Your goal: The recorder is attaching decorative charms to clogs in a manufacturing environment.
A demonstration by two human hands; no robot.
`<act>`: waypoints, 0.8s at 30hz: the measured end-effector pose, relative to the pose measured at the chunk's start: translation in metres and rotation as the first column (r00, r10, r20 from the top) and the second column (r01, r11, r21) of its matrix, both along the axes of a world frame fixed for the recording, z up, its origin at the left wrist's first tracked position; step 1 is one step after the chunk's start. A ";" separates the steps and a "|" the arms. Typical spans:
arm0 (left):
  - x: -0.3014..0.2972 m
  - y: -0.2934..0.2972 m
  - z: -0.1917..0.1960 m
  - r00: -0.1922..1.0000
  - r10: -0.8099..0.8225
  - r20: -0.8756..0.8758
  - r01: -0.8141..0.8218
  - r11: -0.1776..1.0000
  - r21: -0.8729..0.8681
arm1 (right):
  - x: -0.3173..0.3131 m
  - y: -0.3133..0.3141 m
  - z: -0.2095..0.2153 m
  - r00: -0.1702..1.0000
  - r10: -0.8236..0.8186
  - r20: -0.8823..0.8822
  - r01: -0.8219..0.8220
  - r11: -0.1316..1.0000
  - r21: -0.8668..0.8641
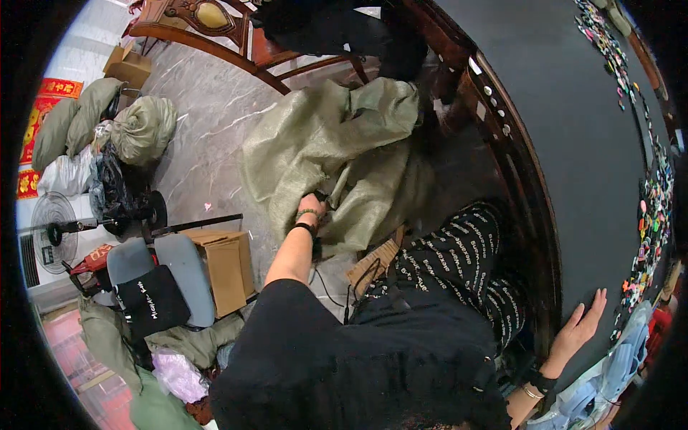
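A large, crumpled olive-green woven sack (287, 147) lies on the floor ahead of me. My left hand (312, 206) reaches down into its folds, with a beaded bracelet and a black band at the wrist. Its fingers look curled, and something small and dark shows beside them; I cannot make out what they hold. My right hand (577, 327) rests at the dark tabletop (584, 193) on my right, fingers stretched out and nothing in them. Along the far right side of this table runs a heap of small multicoloured pieces (652, 215), beyond my right fingertips.
A carved wooden chair (208, 46) stands beyond the sack. At left are a grey folding seat (188, 276), a cardboard box (228, 272), a fan (54, 233) and several stuffed bags (143, 129). A flattened cardboard piece (373, 264) and dark cables lie near my legs.
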State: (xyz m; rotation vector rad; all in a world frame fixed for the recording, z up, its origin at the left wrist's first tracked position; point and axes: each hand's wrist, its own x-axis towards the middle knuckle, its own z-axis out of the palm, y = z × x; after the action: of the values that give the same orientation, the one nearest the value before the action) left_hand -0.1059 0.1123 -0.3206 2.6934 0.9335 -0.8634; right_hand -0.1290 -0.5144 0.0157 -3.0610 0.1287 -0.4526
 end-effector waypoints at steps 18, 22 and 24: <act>-0.004 -0.039 -0.017 0.839 0.541 0.054 -0.512 0.820 -0.255 | -0.005 -0.005 -0.001 1.000 -0.022 0.014 0.022 0.999 -0.028; -0.014 -0.040 -0.015 0.754 0.588 0.292 -0.489 0.799 -0.350 | -0.006 -0.006 -0.004 0.998 -0.067 -0.002 0.067 0.996 -0.065; -0.023 -0.027 0.000 0.702 0.607 0.371 -0.461 0.786 -0.412 | -0.005 -0.006 -0.005 0.999 -0.044 0.013 0.045 0.997 -0.061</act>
State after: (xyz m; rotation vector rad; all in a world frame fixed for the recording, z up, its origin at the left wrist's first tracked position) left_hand -0.1286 0.0850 -0.3203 2.0284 1.2487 -0.1514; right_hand -0.1342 -0.5207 0.0106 -3.1205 0.1867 -0.4859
